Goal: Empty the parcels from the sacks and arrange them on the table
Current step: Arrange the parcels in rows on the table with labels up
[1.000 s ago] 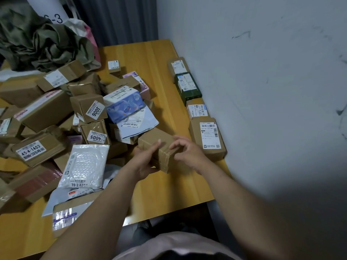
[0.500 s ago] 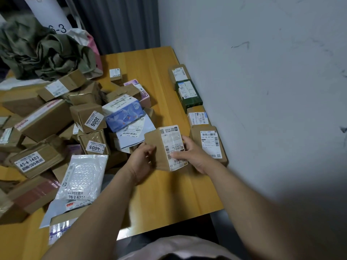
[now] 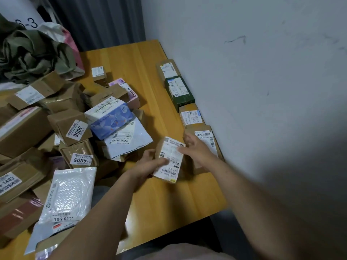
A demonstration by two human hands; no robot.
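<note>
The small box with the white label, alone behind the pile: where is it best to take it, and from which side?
I would take the small box by its left and right cardboard sides, coming from above on the right, where open table shows. It lies flat, label up; the pile crowds its near side.

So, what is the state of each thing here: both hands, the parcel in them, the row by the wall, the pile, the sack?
Held parcel, label up, tilted, in both hands.
Left hand, grips its left side.
Right hand, holds its right edge.
Row by the wall, four parcels lying flat, labels up.
Pile, unsorted, parcels heaped on each other.
Sack, crumpled, behind the pile.
</note>
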